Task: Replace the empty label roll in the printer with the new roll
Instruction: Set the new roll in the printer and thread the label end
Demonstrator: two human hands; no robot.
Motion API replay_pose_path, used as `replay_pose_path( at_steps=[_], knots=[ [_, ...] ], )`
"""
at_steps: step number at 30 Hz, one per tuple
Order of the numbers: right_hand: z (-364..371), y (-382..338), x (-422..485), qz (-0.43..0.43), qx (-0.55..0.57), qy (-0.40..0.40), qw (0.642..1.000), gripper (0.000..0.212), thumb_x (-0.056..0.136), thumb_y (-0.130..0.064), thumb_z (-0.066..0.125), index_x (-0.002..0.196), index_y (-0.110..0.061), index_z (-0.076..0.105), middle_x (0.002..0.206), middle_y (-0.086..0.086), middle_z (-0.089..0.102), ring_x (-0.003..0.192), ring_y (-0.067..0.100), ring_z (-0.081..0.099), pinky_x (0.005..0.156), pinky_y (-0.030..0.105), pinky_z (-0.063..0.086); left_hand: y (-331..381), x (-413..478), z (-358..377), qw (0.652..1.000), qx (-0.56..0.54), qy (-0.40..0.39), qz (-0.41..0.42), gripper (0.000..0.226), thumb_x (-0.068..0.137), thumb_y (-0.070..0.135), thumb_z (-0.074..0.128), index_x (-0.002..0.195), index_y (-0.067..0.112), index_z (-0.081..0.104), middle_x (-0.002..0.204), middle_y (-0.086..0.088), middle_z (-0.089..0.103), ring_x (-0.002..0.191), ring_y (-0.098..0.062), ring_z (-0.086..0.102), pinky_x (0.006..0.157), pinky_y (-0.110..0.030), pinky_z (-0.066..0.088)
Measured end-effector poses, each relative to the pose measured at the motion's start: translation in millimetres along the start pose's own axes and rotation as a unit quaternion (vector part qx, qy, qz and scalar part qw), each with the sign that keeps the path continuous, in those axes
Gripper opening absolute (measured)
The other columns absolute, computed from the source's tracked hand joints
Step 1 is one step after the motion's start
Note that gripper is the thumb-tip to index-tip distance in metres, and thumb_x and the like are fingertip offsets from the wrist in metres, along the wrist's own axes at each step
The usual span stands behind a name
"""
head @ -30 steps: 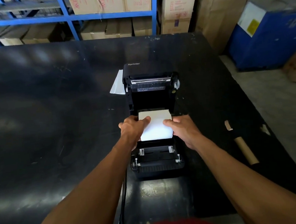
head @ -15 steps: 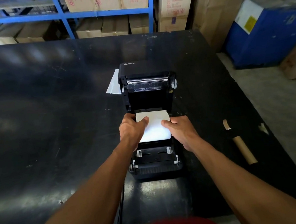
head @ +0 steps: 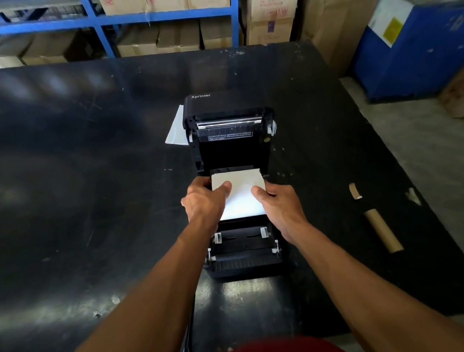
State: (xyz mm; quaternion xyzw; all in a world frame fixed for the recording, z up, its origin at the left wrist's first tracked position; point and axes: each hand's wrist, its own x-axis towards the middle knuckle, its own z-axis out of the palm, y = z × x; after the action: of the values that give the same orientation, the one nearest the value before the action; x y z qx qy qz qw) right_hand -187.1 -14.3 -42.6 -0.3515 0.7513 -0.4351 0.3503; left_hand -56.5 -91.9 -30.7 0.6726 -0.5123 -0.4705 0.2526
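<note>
Black boxy Xprinter label printer (head: 242, 260) sat mid-way across the black, scuffed desk (head: 69, 193), lid swung open and standing upright at its far end. White label roll (head: 241, 195) was down in the printer's open bay, between the lid and the front paper guides, its white face up.

Left hand (head: 203, 204) gripped the roll's left side: thumb laid over the top face, other fingers wrapped down the left end, out of sight. Right hand (head: 281, 208) mirrored that on the right side: thumb on top, fingers curled around the right end. Both hands were closed on the roll, touching it. Couldn't tell whether the roll was fully seated or resting partway in the bay.

Two small white guide tabs (head: 217, 238) showed in the printer's front section, just nearer the camera than the roll.

Bare brown cardboard tube core (head: 383, 230) lay on the desk well to the right of the printer, apart from it, with a small curled cardboard scrap (head: 355, 191) just beyond the tube. A white paper sheet (head: 176, 130) stuck out from behind the printer's lid on the left. A black cable (head: 187, 344) ran from the printer's front toward the desk's near edge.

Beyond the desk, behind the printer: blue steel shelving (head: 100, 22) stacked with brown cardboard cartons (head: 273, 5).
</note>
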Motion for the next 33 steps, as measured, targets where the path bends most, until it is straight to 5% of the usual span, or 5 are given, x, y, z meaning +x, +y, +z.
replay_pose_path(
  at_steps=[4, 9, 13, 27, 33],
  knots=[
    [4, 10, -7, -0.013, 0.060, 0.025, 0.998, 0.023, 0.091, -0.017, 0.064, 0.109, -0.013, 0.077, 0.097, 0.019, 0.075, 0.100, 0.035, 0.068, 0.091, 0.045, 0.056, -10, -5, 0, 1.000, -0.016, 0.008, 0.002, 0.049, 0.080, 0.042, 0.077, 0.124, 0.027, 0.061, 0.127, -0.012, 0.058, 0.096, -0.026, 0.065, 0.076, -0.034, 0.056],
    [7, 16, -9, 0.018, 0.130, 0.067, 0.989, 0.037, 0.080, -0.014, 0.078, 0.114, -0.024, 0.066, 0.092, -0.017, 0.069, 0.079, -0.002, 0.066, 0.066, 0.012, 0.049, -15, -8, 0, 1.000, -0.026, 0.006, 0.003, 0.051, 0.077, 0.040, 0.081, 0.122, 0.029, 0.058, 0.128, -0.011, 0.056, 0.091, -0.023, 0.066, 0.087, -0.040, 0.058],
    [4, 18, -5, 0.074, 0.094, 0.093, 0.988, 0.064, 0.071, -0.031, 0.086, 0.123, -0.023, 0.049, 0.098, -0.003, 0.060, 0.084, 0.007, 0.061, 0.067, 0.019, 0.043, -18, -7, -1, 0.999, -0.037, 0.013, -0.024, 0.056, 0.072, 0.042, 0.085, 0.118, 0.033, 0.053, 0.125, -0.013, 0.058, 0.088, -0.026, 0.068, 0.087, -0.044, 0.059],
    [3, 18, -3, 0.049, 0.108, 0.098, 0.988, 0.051, 0.072, -0.025, 0.087, 0.111, -0.024, 0.055, 0.090, -0.003, 0.068, 0.086, 0.014, 0.067, 0.068, 0.019, 0.047, -24, -9, -2, 0.998, 0.033, 0.012, -0.047, 0.088, 0.068, 0.066, 0.078, 0.125, 0.002, 0.057, 0.124, -0.022, 0.062, 0.105, -0.036, 0.066, 0.083, -0.043, 0.058],
    [-5, 7, 4, -0.008, -0.039, 0.035, 0.999, 0.065, 0.080, -0.024, 0.078, 0.139, -0.030, 0.052, 0.118, 0.001, 0.047, 0.099, 0.014, 0.054, 0.094, 0.032, 0.048, -25, -16, -1, 0.998, -0.010, 0.039, -0.037, 0.085, 0.067, 0.059, 0.083, 0.130, 0.014, 0.047, 0.121, -0.009, 0.061, 0.098, -0.024, 0.062, 0.074, -0.031, 0.046]
  ],
)
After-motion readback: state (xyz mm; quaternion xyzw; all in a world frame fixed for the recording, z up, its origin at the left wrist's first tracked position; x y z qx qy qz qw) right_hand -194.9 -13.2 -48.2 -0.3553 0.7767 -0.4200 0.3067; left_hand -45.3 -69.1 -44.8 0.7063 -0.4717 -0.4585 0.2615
